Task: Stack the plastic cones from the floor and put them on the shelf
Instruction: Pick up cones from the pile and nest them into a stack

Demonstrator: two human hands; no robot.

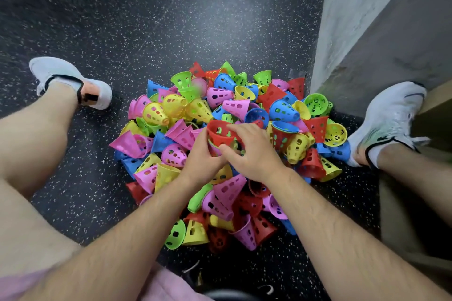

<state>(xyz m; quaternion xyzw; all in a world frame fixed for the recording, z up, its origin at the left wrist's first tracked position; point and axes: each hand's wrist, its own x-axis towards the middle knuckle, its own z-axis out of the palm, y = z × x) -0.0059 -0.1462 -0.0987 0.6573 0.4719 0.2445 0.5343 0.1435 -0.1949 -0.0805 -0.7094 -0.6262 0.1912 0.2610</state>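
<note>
Dark speckled rubber floor [171, 19], grey concrete wall corner [367, 19] upper R. Cone pile [281, 105] lies on floor btwn person's spread legs, near the wall. L hand [203, 156] + R hand [254, 154] both curl fingers round red cone [220, 133], open end up, over pile centre.

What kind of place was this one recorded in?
Probably a gym or sports room: dark speckled rubber flooring, a pile of perforated plastic training cones in many colours, and a bare grey concrete pillar at the right.
</note>
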